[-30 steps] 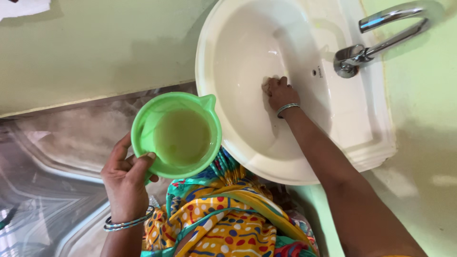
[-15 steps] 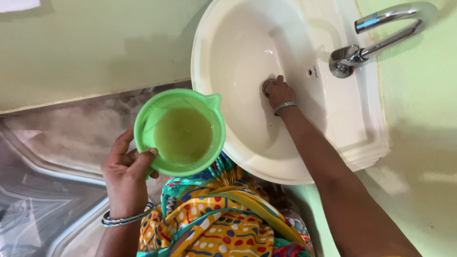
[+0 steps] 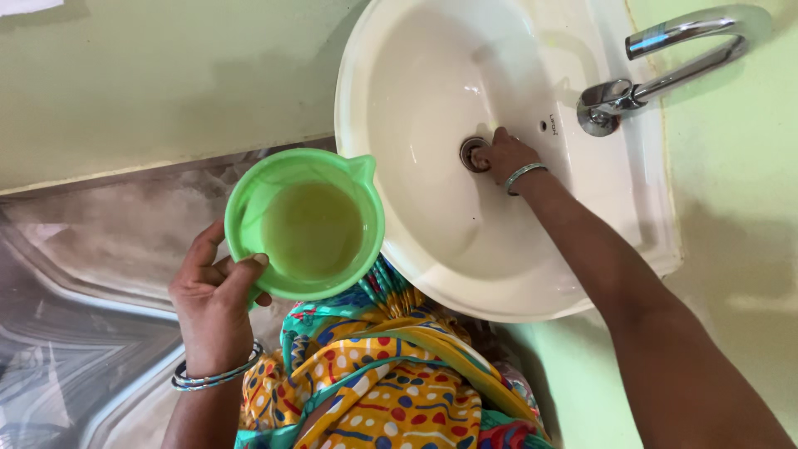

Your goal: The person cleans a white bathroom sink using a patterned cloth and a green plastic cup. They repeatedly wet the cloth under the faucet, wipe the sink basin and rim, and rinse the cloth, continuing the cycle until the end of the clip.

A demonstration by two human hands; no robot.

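Our right hand reaches into the white basin, its fingers bunched together on the metal drain at the bottom. Our left hand has its fingers clamped on the rim of a green jug holding pale liquid, just beside the basin. A chrome tap stands behind.

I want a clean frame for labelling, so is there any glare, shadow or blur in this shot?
Head view: sharp overall; bright glare on the chrome tap, which casts a soft shadow on the green wall; the white basin is evenly lit; right hand and green jug are crisp.
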